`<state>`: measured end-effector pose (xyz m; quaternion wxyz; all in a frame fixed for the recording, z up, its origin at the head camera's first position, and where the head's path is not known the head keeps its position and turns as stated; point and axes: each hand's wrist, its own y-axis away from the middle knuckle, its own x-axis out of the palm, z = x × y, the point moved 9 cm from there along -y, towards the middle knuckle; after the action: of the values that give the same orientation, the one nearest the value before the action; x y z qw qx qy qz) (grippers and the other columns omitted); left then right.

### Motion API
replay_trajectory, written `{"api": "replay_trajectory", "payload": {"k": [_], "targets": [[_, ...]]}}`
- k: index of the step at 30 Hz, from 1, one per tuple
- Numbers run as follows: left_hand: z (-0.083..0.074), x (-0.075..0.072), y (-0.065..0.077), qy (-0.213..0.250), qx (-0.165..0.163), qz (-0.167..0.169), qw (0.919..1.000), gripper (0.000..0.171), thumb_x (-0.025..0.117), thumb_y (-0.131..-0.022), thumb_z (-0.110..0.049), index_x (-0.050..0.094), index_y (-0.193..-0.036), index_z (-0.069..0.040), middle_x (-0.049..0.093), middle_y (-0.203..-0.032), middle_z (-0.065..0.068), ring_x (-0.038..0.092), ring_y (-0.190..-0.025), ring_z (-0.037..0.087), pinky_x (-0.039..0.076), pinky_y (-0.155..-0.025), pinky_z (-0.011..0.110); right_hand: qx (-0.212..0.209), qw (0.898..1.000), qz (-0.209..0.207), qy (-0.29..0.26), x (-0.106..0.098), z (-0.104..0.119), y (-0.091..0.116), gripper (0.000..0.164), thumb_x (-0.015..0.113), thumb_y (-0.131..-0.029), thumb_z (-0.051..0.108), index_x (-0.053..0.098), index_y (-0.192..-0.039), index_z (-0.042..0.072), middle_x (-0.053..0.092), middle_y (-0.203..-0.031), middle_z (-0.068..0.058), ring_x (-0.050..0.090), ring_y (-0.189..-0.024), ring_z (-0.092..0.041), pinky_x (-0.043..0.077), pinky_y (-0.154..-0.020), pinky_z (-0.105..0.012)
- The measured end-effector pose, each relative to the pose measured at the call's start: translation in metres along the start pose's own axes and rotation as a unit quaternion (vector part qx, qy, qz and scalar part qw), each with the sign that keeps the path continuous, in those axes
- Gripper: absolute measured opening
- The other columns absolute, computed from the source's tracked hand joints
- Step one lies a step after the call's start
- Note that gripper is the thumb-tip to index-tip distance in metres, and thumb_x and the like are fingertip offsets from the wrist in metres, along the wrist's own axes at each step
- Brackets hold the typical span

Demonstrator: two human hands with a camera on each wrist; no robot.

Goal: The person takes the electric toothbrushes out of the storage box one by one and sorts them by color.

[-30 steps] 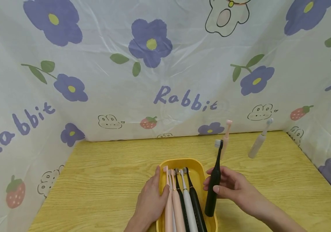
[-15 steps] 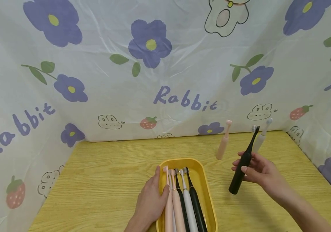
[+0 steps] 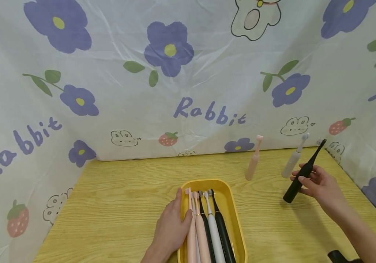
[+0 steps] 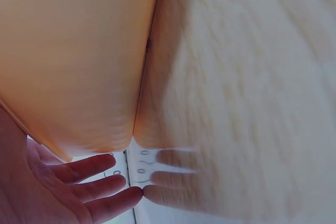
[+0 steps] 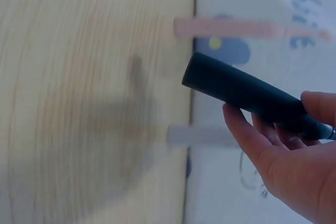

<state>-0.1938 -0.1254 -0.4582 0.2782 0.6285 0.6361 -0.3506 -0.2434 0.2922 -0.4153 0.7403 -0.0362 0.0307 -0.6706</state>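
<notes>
My right hand holds a black electric toothbrush by its handle, between thumb and fingers, above the right side of the table. The brush head points up and away, and the handle's flat base shows in the right wrist view. Just behind it a light grey toothbrush stands upright, with a pink toothbrush upright to its left. My left hand rests on the left side of a yellow tray, thumb over the rim and fingers fairly straight along the outer wall. Several pink, white and black toothbrushes lie side by side in the tray.
The wooden table meets a printed cloth backdrop at the back and both sides. At the bottom right edge is a black object, mostly cut off. The hand's shadow falls on the tabletop.
My right hand has carried the black toothbrush from above the tray's right edge to the right and back, near the grey toothbrush. My left hand stays on the tray.
</notes>
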Motion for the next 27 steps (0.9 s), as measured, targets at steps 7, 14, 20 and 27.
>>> {"api": "replay_trajectory", "payload": {"k": [7, 14, 20, 27], "targets": [[0.0, 0.0, 0.0, 0.0, -0.001, 0.002, 1.0, 0.071, 0.06, -0.102, -0.031, 0.03, -0.161, -0.002, 0.056, -0.139, 0.028, 0.056, -0.127, 0.043, 0.048, -0.101, 0.058, -0.016, 0.998, -0.061, -0.01, -0.039, -0.007, -0.003, 0.032, 0.055, -0.104, -0.001, 0.051, -0.124, 0.023, 0.071, -0.105, 0.014, 0.071, -0.095, 0.0, 0.059, -0.071, -0.021], [0.0, 0.0, 0.0, 0.002, 0.002, 0.002, 1.0, 0.071, 0.06, -0.102, -0.03, 0.031, -0.16, -0.001, 0.057, -0.139, 0.028, 0.056, -0.126, 0.043, 0.048, -0.101, 0.058, -0.018, 0.975, -0.149, 0.163, -0.069, -0.008, 0.007, 0.029, 0.051, -0.106, 0.004, 0.045, -0.127, 0.025, 0.06, -0.102, 0.028, 0.061, -0.091, 0.015, 0.053, -0.07, -0.011], [-0.001, 0.0, -0.001, 0.002, 0.007, 0.002, 1.0, 0.071, 0.06, -0.102, -0.03, 0.03, -0.16, -0.001, 0.057, -0.139, 0.029, 0.056, -0.126, 0.044, 0.048, -0.102, 0.058, 0.003, 0.943, -0.2, 0.266, -0.085, -0.01, 0.016, 0.038, 0.05, -0.107, 0.01, 0.04, -0.14, -0.005, 0.052, -0.1, 0.033, 0.052, -0.089, 0.021, 0.049, -0.071, -0.005], [0.0, 0.0, 0.0, 0.003, 0.001, 0.002, 1.0, 0.071, 0.06, -0.102, -0.03, 0.03, -0.161, -0.002, 0.057, -0.139, 0.028, 0.056, -0.127, 0.043, 0.048, -0.102, 0.058, 0.015, 0.925, -0.222, 0.309, -0.091, -0.011, 0.027, 0.042, 0.052, -0.106, 0.01, 0.036, -0.136, -0.015, 0.049, -0.097, 0.036, 0.046, -0.085, 0.022, 0.045, -0.066, -0.004]]}}
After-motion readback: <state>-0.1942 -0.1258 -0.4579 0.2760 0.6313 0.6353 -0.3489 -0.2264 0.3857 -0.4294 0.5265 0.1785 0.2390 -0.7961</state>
